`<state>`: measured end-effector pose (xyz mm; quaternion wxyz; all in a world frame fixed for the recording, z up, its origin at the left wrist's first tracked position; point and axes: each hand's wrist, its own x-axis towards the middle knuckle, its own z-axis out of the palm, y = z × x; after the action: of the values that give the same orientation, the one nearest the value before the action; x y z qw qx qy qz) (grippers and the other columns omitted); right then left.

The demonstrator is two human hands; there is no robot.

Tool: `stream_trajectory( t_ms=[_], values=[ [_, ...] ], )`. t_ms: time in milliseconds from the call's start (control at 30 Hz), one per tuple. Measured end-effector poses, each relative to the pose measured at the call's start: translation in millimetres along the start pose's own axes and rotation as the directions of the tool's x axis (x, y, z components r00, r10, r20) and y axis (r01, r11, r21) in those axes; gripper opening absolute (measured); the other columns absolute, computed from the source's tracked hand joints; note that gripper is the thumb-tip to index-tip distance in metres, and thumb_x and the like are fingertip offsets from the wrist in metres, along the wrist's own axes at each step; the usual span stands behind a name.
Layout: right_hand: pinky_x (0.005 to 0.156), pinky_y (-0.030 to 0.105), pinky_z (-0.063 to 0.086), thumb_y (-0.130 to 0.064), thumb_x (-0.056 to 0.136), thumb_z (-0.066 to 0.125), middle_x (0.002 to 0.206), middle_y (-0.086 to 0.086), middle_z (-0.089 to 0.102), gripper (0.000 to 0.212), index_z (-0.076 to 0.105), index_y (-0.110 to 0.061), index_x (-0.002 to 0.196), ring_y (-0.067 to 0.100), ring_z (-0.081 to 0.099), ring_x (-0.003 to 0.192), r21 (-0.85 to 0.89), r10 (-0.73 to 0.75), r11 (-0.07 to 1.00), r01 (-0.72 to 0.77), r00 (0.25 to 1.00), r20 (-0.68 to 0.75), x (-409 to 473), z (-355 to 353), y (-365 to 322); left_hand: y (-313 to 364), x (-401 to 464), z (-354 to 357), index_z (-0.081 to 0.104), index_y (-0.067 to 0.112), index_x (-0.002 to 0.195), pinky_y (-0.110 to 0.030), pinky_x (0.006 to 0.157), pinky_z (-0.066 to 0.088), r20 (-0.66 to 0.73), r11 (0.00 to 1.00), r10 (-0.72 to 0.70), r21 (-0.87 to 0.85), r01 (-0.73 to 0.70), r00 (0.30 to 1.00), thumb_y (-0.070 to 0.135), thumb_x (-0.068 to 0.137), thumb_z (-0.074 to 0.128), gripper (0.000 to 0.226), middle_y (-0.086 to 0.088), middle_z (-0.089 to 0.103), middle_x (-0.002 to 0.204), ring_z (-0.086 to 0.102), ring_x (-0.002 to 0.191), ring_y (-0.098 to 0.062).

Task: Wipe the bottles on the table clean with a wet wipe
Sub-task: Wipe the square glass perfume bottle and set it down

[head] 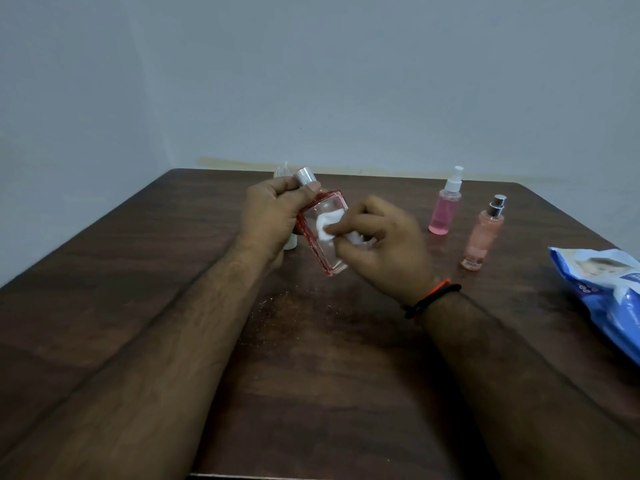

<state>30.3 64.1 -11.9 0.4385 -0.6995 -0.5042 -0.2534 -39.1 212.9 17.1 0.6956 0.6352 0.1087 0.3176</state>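
My left hand [268,216] grips a clear rectangular bottle [323,252] with red edges and a silver cap, held tilted above the table. My right hand [384,244] pinches a white wet wipe [327,225] and presses it against the bottle's front face. Two more bottles stand upright at the right: a pink spray bottle with a white nozzle [445,209] and a peach spray bottle with a silver top [483,237]. A small pale bottle [290,242] stands mostly hidden behind my left hand.
A blue and white wet wipe pack [602,296] lies at the table's right edge. The dark wooden table [311,358] meets a grey wall at its far edge. Fine specks dot the wood below the held bottle.
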Motion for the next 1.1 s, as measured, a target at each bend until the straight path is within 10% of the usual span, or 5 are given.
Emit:
stream_trajectory(
  t_ms=[167,400,633,867,1100],
  values=[
    [0.065,0.004,0.039,-0.011,0.086,0.074,0.09,-0.007,0.063,0.016,0.078,-0.016,0.1,-0.006,0.054,0.079,-0.016,0.235,0.97,-0.243,0.952,-0.195,2.7,-5.8,14.0,1.6,-5.6,3.9,0.069,0.0,0.104,-0.025,0.043,0.051,0.059,0.999,-0.025,0.042,0.023,0.998,0.008,0.091,0.067,0.016,-0.002,0.071,0.07,0.067,0.053,-0.011],
    [0.069,0.026,0.051,-0.025,0.081,0.07,0.086,-0.002,0.064,0.016,0.08,-0.014,0.088,0.012,0.061,0.079,0.052,-0.046,0.998,0.043,0.998,0.047,-0.9,5.2,-10.6,0.0,5.2,-4.2,0.072,0.006,0.089,-0.023,0.052,0.051,-0.085,0.999,0.011,-0.034,-0.014,0.996,0.009,0.09,0.067,0.006,0.002,0.071,0.067,0.065,0.059,-0.011],
    [0.063,0.021,0.048,-0.005,0.083,0.07,0.089,-0.002,0.062,0.016,0.078,-0.014,0.094,0.011,0.059,0.079,0.014,0.158,0.987,-0.159,0.966,-0.203,1.7,-5.7,10.8,0.4,7.9,-5.6,0.072,0.007,0.086,-0.024,0.055,0.05,-0.051,0.997,0.002,-0.076,-0.006,0.999,0.013,0.088,0.07,0.007,0.001,0.07,0.068,0.062,0.059,-0.012],
    [0.076,0.034,0.051,-0.001,0.081,0.07,0.089,-0.001,0.068,0.017,0.08,-0.013,0.085,0.021,0.061,0.089,-0.001,-0.135,0.991,0.135,0.991,-0.019,1.8,0.5,-2.3,-0.3,9.3,-7.1,0.07,0.004,0.087,-0.021,0.051,0.049,-0.082,0.996,0.014,-0.081,-0.02,0.997,0.01,0.09,0.067,0.008,0.004,0.069,0.062,0.062,0.054,-0.009],
    [0.089,0.033,0.054,0.006,0.082,0.066,0.105,0.001,0.074,0.028,0.078,-0.011,0.101,0.019,0.067,0.101,-0.151,-0.084,0.987,0.058,0.982,-0.171,1.9,-5.5,8.8,2.0,12.6,-8.3,0.07,0.007,0.083,-0.02,0.052,0.049,-0.097,0.989,-0.024,-0.148,0.01,0.995,0.01,0.09,0.067,0.008,0.005,0.069,0.061,0.061,0.053,-0.008]
  ],
)
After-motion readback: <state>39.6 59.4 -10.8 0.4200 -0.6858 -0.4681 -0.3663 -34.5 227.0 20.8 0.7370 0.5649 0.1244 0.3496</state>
